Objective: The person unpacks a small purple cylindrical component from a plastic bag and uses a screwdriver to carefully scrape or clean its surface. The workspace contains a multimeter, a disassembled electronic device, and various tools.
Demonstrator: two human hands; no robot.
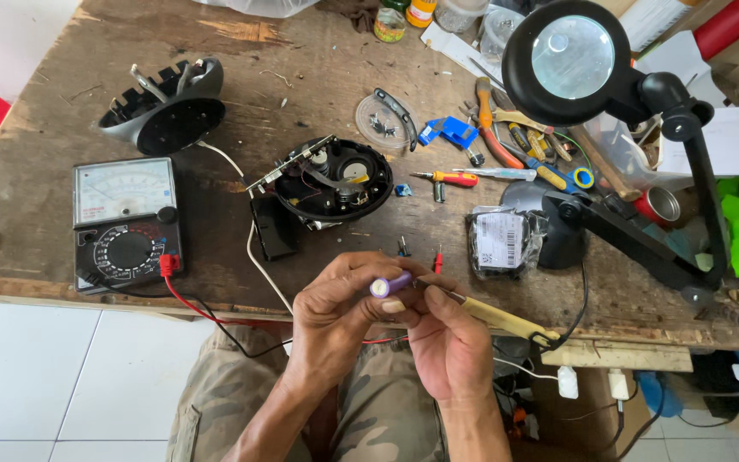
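Near the workbench's [27, 184] front left edge sits an analog multimeter [127, 222], its red lead [183, 299] trailing off the front edge. At mid-bench lies an opened round black device [334, 181]. Just off the front edge, the left hand [339, 312] pinches a small purple cylindrical battery cell [391, 283] in its fingertips. The right hand [448, 338] grips a soldering iron [493, 315], tip touching the cell. A magnifier lamp [570, 58] stands toward the right edge.
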